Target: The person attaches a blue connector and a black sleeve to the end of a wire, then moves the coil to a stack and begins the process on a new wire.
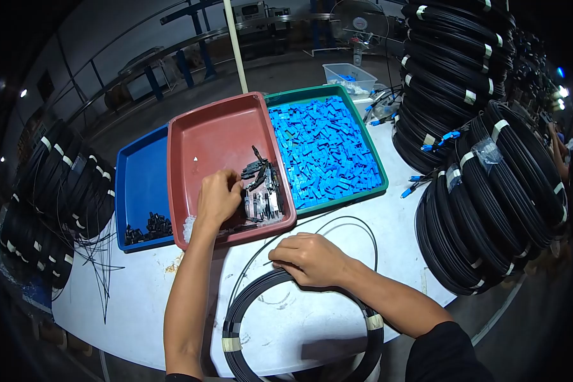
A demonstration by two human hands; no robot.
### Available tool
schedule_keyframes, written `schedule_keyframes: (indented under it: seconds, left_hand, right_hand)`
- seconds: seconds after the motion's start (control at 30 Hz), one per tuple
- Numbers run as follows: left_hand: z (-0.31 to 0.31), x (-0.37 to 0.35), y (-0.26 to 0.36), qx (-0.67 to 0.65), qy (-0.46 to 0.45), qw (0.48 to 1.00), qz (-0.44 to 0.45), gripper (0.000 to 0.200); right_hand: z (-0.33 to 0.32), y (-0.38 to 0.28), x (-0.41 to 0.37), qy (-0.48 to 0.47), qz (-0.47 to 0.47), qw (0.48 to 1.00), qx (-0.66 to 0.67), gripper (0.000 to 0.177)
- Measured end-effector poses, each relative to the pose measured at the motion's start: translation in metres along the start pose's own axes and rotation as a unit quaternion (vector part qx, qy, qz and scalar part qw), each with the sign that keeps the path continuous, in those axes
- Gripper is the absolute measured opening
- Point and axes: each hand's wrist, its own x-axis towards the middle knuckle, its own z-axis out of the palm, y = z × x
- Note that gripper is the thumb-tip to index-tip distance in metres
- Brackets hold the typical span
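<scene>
My left hand [218,196] reaches into the red tray [210,137], fingers closed around a small part at the edge of a heap of black and silver clips [263,188]. My right hand [309,258] rests on the white table [140,299] in front of the tray, pinching the thin end of a black cable. That cable belongs to a taped coil [248,305] lying at the table's front edge, with one loop [353,223] curving up behind the hand.
A green tray [363,137] full of small blue parts sits right of the red one. A blue tray [140,184] on the left holds several small black pieces [148,229]. Stacked black cable coils stand on the right [490,191] and left [57,191]. A clear bin [350,77] stands behind.
</scene>
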Motion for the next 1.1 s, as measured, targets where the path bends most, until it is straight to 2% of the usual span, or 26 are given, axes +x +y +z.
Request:
schedule_keyframes:
  seconds: [0.03, 0.1, 0.17, 0.23, 0.3, 0.37, 0.47, 0.53, 0.63, 0.67, 0.77, 0.93, 1.0, 1.03, 1.1]
  left_hand:
    - [-0.002, -0.003, 0.001, 0.05, -0.037, 0.997, -0.038, 0.017]
    - [-0.001, -0.009, -0.002, 0.045, -0.05, 0.997, -0.045, 0.019]
    - [0.006, -0.013, -0.011, -0.017, -0.083, 0.996, -0.041, 0.019]
    - [0.005, -0.014, -0.013, -0.042, -0.068, 0.996, -0.031, 0.018]
    - [0.0, -0.01, -0.012, -0.093, -0.069, 0.988, -0.104, 0.014]
    - [-0.001, -0.006, -0.016, -0.11, -0.048, 0.987, -0.108, 0.014]
    - [-0.006, -0.002, -0.021, -0.093, -0.06, 0.988, -0.107, 0.014]
    - [-0.001, 0.0, -0.03, -0.057, -0.027, 0.998, -0.016, 0.016]
    - [0.004, -0.003, -0.022, -0.038, -0.045, 0.998, -0.002, 0.018]
    - [0.004, -0.002, -0.016, -0.027, -0.07, 0.997, -0.031, 0.019]
    - [0.018, -0.002, -0.02, -0.017, -0.029, 0.999, 0.013, 0.02]
    - [0.019, -0.003, -0.016, -0.029, -0.022, 0.999, -0.006, 0.022]
    - [0.017, -0.006, -0.015, -0.089, -0.035, 0.994, -0.06, 0.024]
    - [0.016, -0.007, -0.015, -0.088, -0.036, 0.994, -0.06, 0.024]
    - [0.014, -0.009, -0.016, -0.22, -0.061, 0.963, -0.142, 0.02]
  right_hand:
    - [0.0, 0.0, 0.0, -0.001, -0.001, 1.0, 0.0, 0.015]
    - [0.003, 0.001, 0.0, 0.017, -0.005, 1.0, 0.019, 0.013]
    - [0.003, 0.001, 0.0, 0.014, -0.004, 1.0, 0.022, 0.013]
    - [0.002, 0.0, 0.001, 0.011, -0.003, 1.0, 0.024, 0.013]
    - [0.001, -0.001, 0.001, 0.009, 0.002, 1.0, 0.026, 0.013]
    - [0.001, -0.001, 0.001, 0.006, 0.0, 1.0, 0.027, 0.013]
    - [0.0, 0.0, 0.001, 0.004, -0.002, 1.0, 0.027, 0.012]
    - [0.0, -0.001, 0.002, 0.003, -0.001, 1.0, 0.027, 0.012]
    - [-0.001, -0.002, 0.002, -0.004, 0.005, 1.0, 0.027, 0.013]
    - [-0.002, -0.002, 0.003, -0.007, 0.01, 1.0, 0.024, 0.013]
    - [-0.002, -0.002, 0.003, -0.009, 0.01, 1.0, 0.023, 0.013]
    - [-0.002, -0.002, 0.003, -0.006, 0.009, 1.0, 0.028, 0.011]
    - [-0.002, -0.002, 0.003, -0.008, 0.006, 1.0, 0.025, 0.011]
    - [-0.003, -0.002, 0.003, -0.007, 0.006, 1.0, 0.026, 0.011]
    - [-0.003, -0.002, 0.002, -0.006, 0.0, 1.0, 0.02, 0.012]
